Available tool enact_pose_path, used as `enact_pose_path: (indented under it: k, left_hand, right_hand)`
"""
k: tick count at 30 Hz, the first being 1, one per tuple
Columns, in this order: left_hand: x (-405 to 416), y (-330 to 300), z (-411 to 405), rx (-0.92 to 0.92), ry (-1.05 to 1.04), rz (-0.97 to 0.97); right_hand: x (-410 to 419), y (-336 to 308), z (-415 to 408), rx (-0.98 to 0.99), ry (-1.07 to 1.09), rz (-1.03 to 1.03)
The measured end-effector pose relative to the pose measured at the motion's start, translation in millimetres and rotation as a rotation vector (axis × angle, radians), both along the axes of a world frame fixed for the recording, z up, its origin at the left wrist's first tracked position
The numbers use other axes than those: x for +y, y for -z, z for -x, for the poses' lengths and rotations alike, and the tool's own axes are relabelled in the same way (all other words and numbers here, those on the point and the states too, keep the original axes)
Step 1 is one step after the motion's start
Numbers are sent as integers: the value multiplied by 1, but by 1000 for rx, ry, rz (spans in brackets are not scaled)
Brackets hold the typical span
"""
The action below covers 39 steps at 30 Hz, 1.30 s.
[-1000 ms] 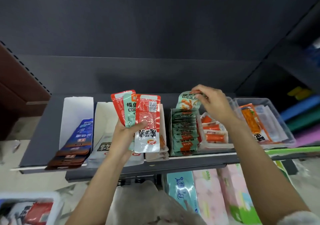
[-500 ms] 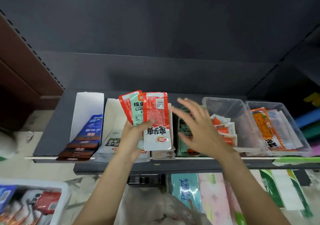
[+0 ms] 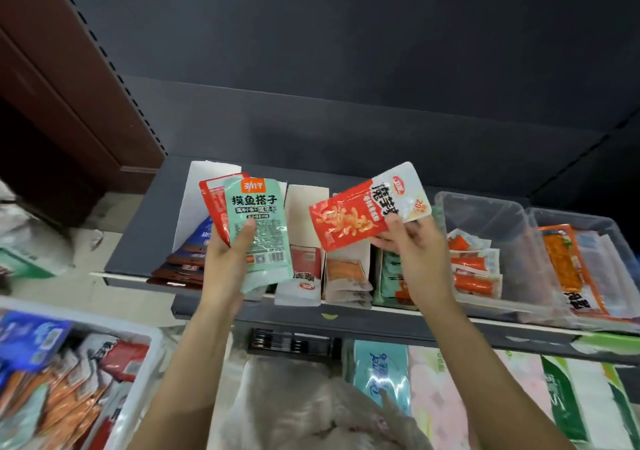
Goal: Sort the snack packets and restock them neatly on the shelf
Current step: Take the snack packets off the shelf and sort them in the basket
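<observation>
The left hand (image 3: 227,266) is raised before the shelf (image 3: 145,242), its fingers curled behind two packets and its thumb pressed flat across the front of the mint-green packet (image 3: 258,228). A red packet (image 3: 214,204) lies fanned behind the green one, showing at its upper left edge. The right hand (image 3: 420,252) grips the lower right edge of a red-and-white packet (image 3: 367,207), fingers curled round it; the packet is tilted, its white end uppermost toward the right. The two hands are near each other but apart.

Behind the hands, the shelf carries a row of compartments. From left to right: a white card divider (image 3: 201,186) with dark blue and brown packets (image 3: 187,259) overlapping toward the front edge; white packets (image 3: 303,276) in the next slot; pale packets with orange contents (image 3: 346,276); green packets (image 3: 389,276) partly hidden by the right hand. Further right stand two clear plastic bins: the nearer bin (image 3: 485,214) holds orange stick packets (image 3: 474,269), the farther bin (image 3: 568,221) a long orange packet (image 3: 562,262).

At lower left, a white tray (image 3: 149,352) holds mixed unsorted packets (image 3: 62,380). Below the shelf lie tissue packs (image 3: 381,377).
</observation>
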<state>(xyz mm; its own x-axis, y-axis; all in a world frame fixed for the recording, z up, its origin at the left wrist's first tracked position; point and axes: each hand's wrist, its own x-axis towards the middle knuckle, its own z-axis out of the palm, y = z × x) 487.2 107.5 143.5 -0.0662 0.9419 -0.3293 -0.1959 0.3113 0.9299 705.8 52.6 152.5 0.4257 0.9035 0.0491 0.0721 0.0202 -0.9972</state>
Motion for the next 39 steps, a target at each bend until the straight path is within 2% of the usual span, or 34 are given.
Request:
enact_pose_path:
  k: [1,2,3,5,8,11,16,19,22,24,28,32,37,39]
  left_hand:
    - [-1,0,8,27,-26,-35]
    - [-2,0,14,47,-48,-60]
    - [-4,0,19,62,-63,-78]
    - [-6,0,25,98,-72,-111]
    - [-11,1,29,139,-56,-146]
    - [-15,3,27,200,-24,-193]
    - [-13,9,26,180,-43,-179]
    - [-12,8,20,87,-50,-72]
    - [-9,5,9,-19,-34,39]
    - [-7,4,2,-51,3,71]
    - [-8,1,-15,-4,128,22]
    - [-8,-2,-23,-2,203,0]
    - [-6,-7,-28,86,417,18]
    - [-4,-8,-25,36,359,112]
  right_hand:
    - [5,4,4,135,10,63]
    - [10,8,8,182,-1,114]
    - [14,14,14,144,-19,151]
    - [22,26,27,-96,-39,187]
    - [30,39,42,-634,-116,61]
    - [31,46,46,-1054,-285,-12]
    - [27,53,42,-1381,-660,175]
    - [27,48,40,-1321,-770,213]
    - [24,32,39,-1159,-588,-65]
    - [22,22,40,-1205,-581,-209]
    - [24,22,38,-1388,-687,-280]
    - [21,17,22,-1253,-474,-234]
    - [28,9,-2,-1277,-478,-463]
    - [23,3,-14,-1225,-392,-479]
